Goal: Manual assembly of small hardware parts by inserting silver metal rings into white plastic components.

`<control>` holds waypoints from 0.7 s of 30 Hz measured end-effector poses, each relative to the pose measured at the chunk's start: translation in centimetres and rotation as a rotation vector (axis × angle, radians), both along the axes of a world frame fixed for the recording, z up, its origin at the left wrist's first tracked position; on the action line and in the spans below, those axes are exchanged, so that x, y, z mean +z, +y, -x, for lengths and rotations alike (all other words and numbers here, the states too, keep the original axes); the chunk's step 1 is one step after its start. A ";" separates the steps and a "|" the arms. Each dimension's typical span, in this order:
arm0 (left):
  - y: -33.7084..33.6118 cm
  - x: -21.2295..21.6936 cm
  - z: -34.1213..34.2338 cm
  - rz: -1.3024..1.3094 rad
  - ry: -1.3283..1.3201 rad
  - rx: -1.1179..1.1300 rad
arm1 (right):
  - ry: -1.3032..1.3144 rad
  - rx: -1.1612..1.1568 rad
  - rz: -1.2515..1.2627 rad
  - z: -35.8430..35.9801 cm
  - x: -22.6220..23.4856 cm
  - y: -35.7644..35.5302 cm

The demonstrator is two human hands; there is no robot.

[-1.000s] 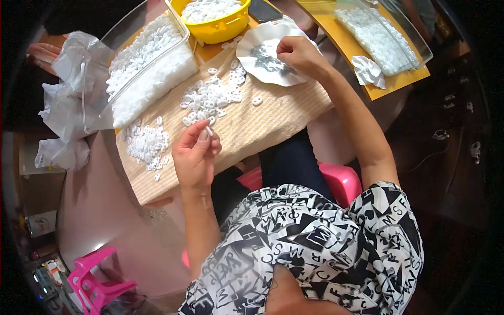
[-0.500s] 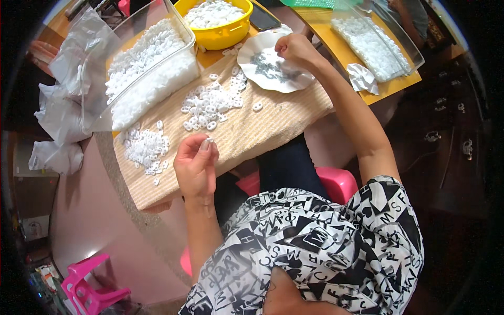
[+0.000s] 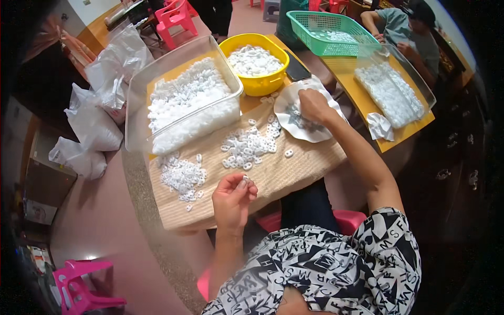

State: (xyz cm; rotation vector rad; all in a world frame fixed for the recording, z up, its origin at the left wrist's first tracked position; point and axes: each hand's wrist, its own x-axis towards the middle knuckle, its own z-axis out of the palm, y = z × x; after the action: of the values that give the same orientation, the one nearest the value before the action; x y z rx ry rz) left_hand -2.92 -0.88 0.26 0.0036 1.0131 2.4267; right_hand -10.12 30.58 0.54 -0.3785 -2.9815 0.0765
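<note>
My left hand (image 3: 234, 197) is closed in a pinch near the cloth's front edge, a small white plastic piece (image 3: 245, 178) between thumb and fingertips. Farther right, my right hand (image 3: 316, 106) reaches down over a wavy-edged white plate (image 3: 321, 136), fingers drawn together at the small grey bits (image 3: 300, 122) lying in it. Its fingertips are hidden, so I cannot see what they grip. Between the hands and the containers lies a pile of white two-hole plastic pieces (image 3: 252, 148). A second pile of small white pieces (image 3: 182, 177) spreads at the left. Both rest on a beige striped cloth (image 3: 310, 164).
Behind the piles stand a clear tub (image 3: 137, 128) of white pieces and a yellow basin (image 3: 262, 85); a phone (image 3: 297, 67) lies beside it. The right-hand table bears a green basket (image 3: 304, 44), another clear tub (image 3: 394, 94) and crumpled paper (image 3: 380, 127). Another person (image 3: 407, 31) sits beyond.
The view has tilted up, showing more of the room. My right hand has moved from the plate's far right side toward its middle, over the grey bits. My left hand keeps its pinch.
</note>
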 end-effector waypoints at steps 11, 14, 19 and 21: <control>0.9 1.0 0.3 -0.102 0.031 -0.087 | 0.146 0.234 1.444 -8.6 3.7 -9.6; 1.1 0.8 -0.3 -0.073 0.018 -0.092 | 0.067 0.179 1.727 -10.5 2.7 -12.5; 2.1 0.8 -1.9 0.000 -0.022 -0.036 | 0.239 0.181 1.829 -12.4 1.5 -14.0; 2.0 -0.1 -2.1 -0.069 0.053 -0.061 | 0.212 0.197 1.892 -13.0 1.3 -14.5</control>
State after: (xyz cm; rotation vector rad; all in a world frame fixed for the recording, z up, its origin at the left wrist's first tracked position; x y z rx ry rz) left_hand -0.87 1.13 0.18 0.1212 0.9385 2.4163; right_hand 2.88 16.07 1.86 -0.1282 -1.7129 2.5709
